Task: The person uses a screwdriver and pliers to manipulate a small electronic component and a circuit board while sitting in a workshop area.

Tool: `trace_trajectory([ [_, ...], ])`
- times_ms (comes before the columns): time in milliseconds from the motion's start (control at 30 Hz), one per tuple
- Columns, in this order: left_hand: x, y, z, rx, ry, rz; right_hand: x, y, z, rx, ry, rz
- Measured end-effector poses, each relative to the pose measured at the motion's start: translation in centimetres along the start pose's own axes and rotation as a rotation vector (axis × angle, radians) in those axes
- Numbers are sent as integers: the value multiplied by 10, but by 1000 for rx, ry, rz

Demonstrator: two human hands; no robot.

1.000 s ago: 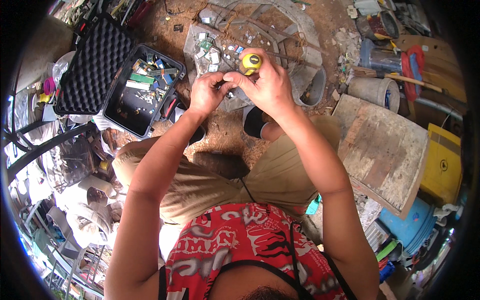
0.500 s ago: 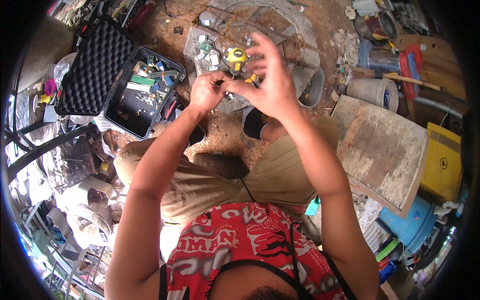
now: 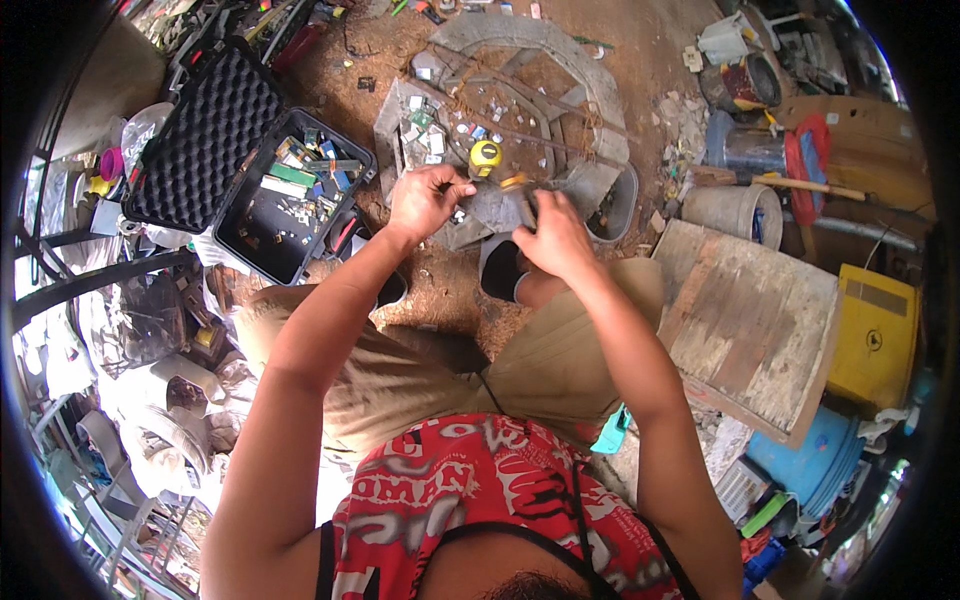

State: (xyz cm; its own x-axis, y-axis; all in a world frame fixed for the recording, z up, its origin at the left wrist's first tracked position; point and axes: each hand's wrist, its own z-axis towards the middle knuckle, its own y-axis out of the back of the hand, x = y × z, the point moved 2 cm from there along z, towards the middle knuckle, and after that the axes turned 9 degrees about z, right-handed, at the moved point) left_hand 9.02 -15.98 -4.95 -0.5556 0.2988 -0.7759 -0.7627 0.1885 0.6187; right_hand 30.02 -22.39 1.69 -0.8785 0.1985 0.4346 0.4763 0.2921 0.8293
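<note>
From my remote seat I start at the left, where the open black case (image 3: 258,208) holds green boards (image 3: 291,174) and loose bits. Beside it, the left hand (image 3: 425,205) has thumb and fingertips drawn in narrow; I cannot tell what, if anything, sits between them. Just beyond those fingertips is the yellow handle (image 3: 485,155) (round-ended, easy to roll, I'd judge), with small pale pieces (image 3: 436,143) scattered nearby. A loosened pinch could lose a tiny part among them; a careless brush could knock the handle away. Right of it, the right hand (image 3: 556,235) curls by a dark object (image 3: 527,210); whether it grips that, I cannot tell. Crowded hands could bump.
</note>
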Motion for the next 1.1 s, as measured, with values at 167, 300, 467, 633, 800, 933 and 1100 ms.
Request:
trace_trajectory([
  [167, -1, 1, -1, -18, -2, -26, 44, 114, -40, -365, 513, 230],
  [300, 5, 1, -5, -17, 19, -25, 98, 173, -60, -578, 879, 275],
  [467, 3, -2, 3, -19, -20, -26, 95, 131, -51, -26, 500, -20],
  [633, 2, 2, 0, -1, 22, 18, 109, 160, -59, -610, 824, 170],
  [800, 4, -1, 1, 8, -2, 23, 98, 130, -57, -231, 653, -29],
  [933, 5, -3, -1, -19, -39, 28, 100, 148, -53, -555, 842, 113],
  [1100, 2, -2, -1, 12, -30, 36, 101, 133, -55, -230, 692, -108],
])
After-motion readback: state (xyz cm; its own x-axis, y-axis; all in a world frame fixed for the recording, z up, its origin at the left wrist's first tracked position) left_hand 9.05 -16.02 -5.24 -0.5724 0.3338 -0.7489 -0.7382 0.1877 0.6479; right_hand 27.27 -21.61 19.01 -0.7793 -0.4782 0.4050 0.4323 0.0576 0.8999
